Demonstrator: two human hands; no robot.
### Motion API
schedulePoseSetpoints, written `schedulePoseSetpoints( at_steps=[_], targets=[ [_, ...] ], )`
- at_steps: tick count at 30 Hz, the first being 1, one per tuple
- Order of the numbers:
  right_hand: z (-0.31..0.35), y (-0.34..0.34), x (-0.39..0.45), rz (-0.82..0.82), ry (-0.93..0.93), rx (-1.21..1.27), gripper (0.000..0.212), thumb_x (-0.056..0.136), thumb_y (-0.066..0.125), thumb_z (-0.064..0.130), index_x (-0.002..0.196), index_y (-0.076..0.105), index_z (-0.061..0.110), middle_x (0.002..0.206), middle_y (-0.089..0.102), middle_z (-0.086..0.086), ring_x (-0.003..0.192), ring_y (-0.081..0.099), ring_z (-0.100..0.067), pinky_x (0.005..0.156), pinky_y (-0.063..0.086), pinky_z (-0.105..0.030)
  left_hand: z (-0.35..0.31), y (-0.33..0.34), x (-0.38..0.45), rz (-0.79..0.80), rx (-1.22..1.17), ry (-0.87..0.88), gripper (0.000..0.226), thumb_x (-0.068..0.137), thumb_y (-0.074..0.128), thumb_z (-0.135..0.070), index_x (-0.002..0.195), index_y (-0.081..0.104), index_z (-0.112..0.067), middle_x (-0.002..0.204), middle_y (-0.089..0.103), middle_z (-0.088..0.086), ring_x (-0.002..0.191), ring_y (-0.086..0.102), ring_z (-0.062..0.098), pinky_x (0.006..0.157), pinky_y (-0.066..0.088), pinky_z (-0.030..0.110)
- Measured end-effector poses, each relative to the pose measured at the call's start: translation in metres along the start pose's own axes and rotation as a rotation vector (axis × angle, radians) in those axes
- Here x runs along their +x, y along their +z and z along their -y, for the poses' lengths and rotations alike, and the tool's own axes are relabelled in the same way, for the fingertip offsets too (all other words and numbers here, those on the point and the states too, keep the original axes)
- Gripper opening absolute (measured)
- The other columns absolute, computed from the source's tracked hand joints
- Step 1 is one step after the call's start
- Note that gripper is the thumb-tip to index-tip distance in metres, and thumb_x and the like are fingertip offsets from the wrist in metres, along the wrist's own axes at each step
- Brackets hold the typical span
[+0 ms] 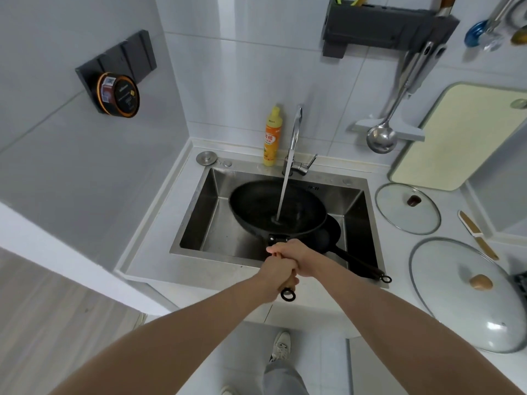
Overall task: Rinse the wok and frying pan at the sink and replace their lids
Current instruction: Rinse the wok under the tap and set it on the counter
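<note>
I see a round black wok [268, 206] held over the stainless sink [199, 220], tap water [283, 189] striking its matte bowl. My left hand [278, 276] and right hand [296, 256] are both wrapped tight around its wooden handle [288, 285]. The frying pan [332, 232] sits beneath; two glass lids [407, 208] rest on the counter.

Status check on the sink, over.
Both hands, left and right, clamped on wok handle. Tap running into wok. Frying pan under it in sink. Both lids off, on counter.
</note>
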State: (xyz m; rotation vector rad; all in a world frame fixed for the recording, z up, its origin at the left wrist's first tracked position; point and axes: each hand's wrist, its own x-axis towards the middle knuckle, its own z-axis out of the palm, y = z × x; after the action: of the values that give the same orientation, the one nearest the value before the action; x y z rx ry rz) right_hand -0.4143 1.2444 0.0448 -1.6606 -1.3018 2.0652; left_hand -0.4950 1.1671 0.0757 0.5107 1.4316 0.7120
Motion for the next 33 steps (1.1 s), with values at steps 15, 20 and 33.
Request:
schedulePoseSetpoints(
  at_steps=[15, 20, 33],
  targets=[
    [-0.029, 0.005, -0.006, -0.074, -0.090, -0.049, 0.031, 0.079, 0.081, 0.030, 0.093, 0.065, 0.008, 0.085, 0.070, -0.010, 0.092, 0.072, -0.028, 0.086, 0.059, -0.040, 0.035, 0.008, -0.006, -0.045, 0.157, 0.192, 0.023, 0.086, 0.049, -0.002, 0.109, 0.054, -0.002, 0.084, 0.058, 0.016, 0.051, 0.061, 0.017, 0.052, 0.054, 0.028],
    [-0.008, 0.005, -0.005, -0.006, -0.072, 0.063, 0.025, 0.079, 0.080, 0.023, 0.090, 0.064, 0.008, 0.086, 0.068, -0.012, 0.101, 0.071, -0.033, 0.097, 0.055, -0.048, 0.012, 0.005, -0.008, -0.112, 0.261, 0.213, 0.026, 0.086, 0.047, -0.002, 0.112, 0.053, 0.001, 0.081, 0.059, 0.013, 0.055, 0.064, 0.023, 0.049, 0.054, 0.031],
    [0.007, 0.015, -0.005, -0.137, 0.022, -0.188, 0.015, 0.081, 0.070, 0.007, 0.084, 0.056, 0.004, 0.068, 0.055, -0.005, 0.063, 0.057, -0.014, 0.060, 0.047, -0.027, 0.010, -0.012, -0.008, 0.091, 0.011, 0.060, 0.015, 0.090, 0.045, 0.000, 0.102, 0.054, -0.003, 0.060, 0.039, 0.004, 0.051, 0.036, 0.015, 0.053, 0.049, 0.024]
  ],
)
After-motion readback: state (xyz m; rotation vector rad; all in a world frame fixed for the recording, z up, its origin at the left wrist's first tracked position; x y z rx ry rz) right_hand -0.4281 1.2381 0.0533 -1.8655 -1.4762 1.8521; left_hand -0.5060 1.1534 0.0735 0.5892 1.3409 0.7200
